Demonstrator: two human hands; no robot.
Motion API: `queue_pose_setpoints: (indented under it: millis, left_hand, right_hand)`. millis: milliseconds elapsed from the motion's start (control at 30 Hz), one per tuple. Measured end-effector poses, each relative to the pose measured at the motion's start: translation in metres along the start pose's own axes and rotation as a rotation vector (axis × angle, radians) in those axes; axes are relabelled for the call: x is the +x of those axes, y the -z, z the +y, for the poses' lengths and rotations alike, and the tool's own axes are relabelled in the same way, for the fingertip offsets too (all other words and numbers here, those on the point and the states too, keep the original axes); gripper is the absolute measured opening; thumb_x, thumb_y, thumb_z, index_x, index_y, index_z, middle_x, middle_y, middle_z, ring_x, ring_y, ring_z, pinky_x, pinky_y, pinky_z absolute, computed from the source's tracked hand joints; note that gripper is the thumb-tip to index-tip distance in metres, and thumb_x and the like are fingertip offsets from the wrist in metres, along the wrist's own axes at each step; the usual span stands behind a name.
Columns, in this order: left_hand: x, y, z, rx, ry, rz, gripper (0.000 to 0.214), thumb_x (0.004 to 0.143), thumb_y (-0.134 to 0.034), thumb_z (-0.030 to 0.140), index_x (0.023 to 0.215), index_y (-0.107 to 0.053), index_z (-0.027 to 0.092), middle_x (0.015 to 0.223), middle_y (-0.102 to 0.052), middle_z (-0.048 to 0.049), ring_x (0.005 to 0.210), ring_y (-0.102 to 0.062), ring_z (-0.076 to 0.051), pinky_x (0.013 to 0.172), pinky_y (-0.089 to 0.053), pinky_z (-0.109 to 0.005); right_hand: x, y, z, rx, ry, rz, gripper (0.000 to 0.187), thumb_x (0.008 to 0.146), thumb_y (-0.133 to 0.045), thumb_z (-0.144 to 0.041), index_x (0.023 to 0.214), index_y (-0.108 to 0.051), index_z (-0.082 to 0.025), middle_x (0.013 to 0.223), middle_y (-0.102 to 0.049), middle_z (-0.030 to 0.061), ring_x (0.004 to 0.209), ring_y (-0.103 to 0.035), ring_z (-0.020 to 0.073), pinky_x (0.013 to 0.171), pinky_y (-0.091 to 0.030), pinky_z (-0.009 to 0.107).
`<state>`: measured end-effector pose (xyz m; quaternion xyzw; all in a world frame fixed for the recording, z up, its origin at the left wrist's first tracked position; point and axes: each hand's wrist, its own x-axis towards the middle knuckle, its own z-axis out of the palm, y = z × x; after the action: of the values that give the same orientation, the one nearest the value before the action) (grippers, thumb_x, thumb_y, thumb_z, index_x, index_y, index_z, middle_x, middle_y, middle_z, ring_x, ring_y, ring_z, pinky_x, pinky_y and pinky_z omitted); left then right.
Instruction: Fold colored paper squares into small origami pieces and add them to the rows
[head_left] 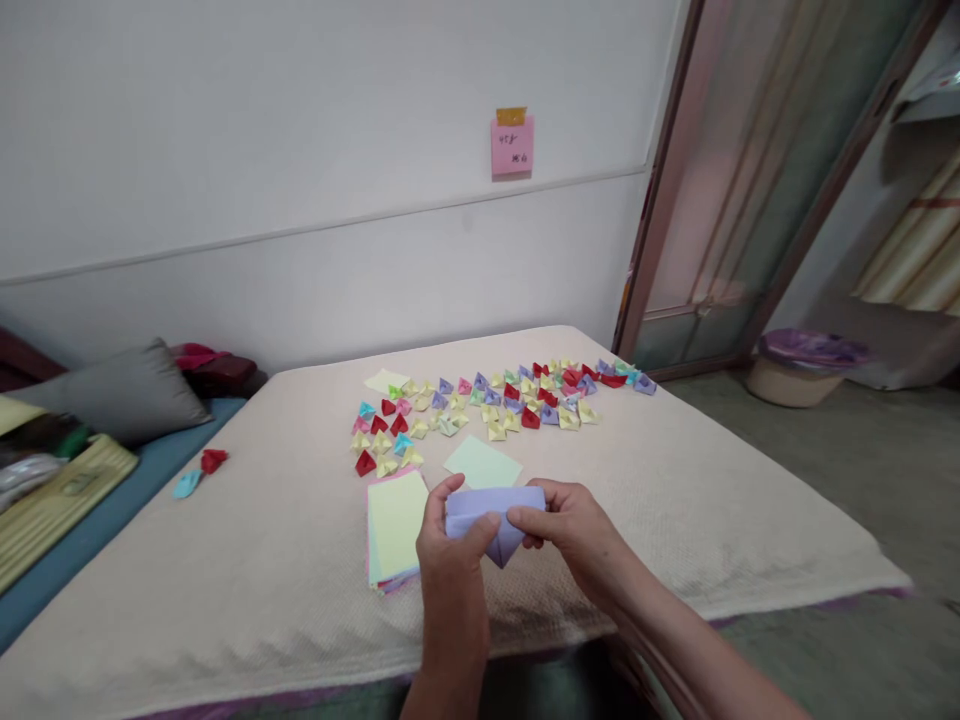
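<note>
Between my two hands is a partly folded sheet of lavender paper (495,502), with a straight band along its top and a point hanging down. My left hand (452,540) grips its left side, thumb pressed on the front. My right hand (566,515) pinches the right side, with its thumb also on the front face. Just beyond the paper lies a flat pale green sheet (482,462). Left of my left hand is a stack of coloured paper (396,522) with a pale yellow sheet on top.
Several small folded paper boats (530,418) in many colours stand in rows across the cloth-covered table (285,530). A red folded piece (214,460) and a light blue one (187,484) lie at the left. A grey cushion (127,390) is beyond the left edge; a lined bin (799,375) stands right.
</note>
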<state>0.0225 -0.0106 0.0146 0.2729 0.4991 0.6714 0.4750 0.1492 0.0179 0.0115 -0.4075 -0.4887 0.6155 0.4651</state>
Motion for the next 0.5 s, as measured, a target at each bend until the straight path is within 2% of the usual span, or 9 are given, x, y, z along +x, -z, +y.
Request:
queue_pose_setpoints:
  millis: [133,233,367,500]
  left_hand:
    - [0.001,-0.001,0.004,-0.115,0.020,-0.008,0.064,0.058,-0.072,0.017,0.117,-0.048,0.017,0.067,-0.063,0.0017,0.059,-0.057,-0.013,0.060,-0.044,-0.023]
    - [0.000,0.001,0.010,-0.156,0.032,-0.025,0.061,0.061,-0.071,0.018,0.117,-0.047,0.015,0.062,-0.061,0.0030,0.057,-0.057,-0.012,0.060,-0.044,-0.022]
    - [-0.002,0.004,0.014,-0.171,0.010,-0.070,0.055,0.070,-0.067,0.021,0.121,-0.048,0.013,0.056,-0.054,0.0058,0.052,-0.052,-0.009,0.054,-0.039,-0.018]
    - [-0.002,0.008,0.012,-0.108,-0.026,-0.062,0.051,0.077,-0.062,0.024,0.125,-0.048,0.015,0.053,-0.048,0.0075,0.049,-0.047,-0.007,0.049,-0.034,-0.016]
  right_hand:
    - [-0.001,0.003,-0.001,-0.055,0.028,0.043,0.021,0.066,-0.071,-0.026,0.054,-0.057,-0.015,0.048,-0.053,-0.0033,0.049,-0.043,0.0098,0.050,-0.030,0.024]
    - [-0.001,0.005,-0.004,-0.061,0.036,0.062,0.021,0.065,-0.071,-0.025,0.054,-0.057,-0.015,0.048,-0.052,-0.0037,0.049,-0.043,0.0096,0.050,-0.030,0.024]
    - [0.000,0.006,-0.006,-0.022,0.018,0.061,0.020,0.064,-0.072,-0.026,0.055,-0.059,-0.015,0.047,-0.052,-0.0038,0.048,-0.044,0.0094,0.050,-0.030,0.024]
    - [0.001,0.004,-0.005,0.002,-0.018,0.053,0.018,0.064,-0.073,-0.025,0.056,-0.060,-0.014,0.048,-0.054,-0.0029,0.047,-0.044,0.0092,0.049,-0.031,0.023]
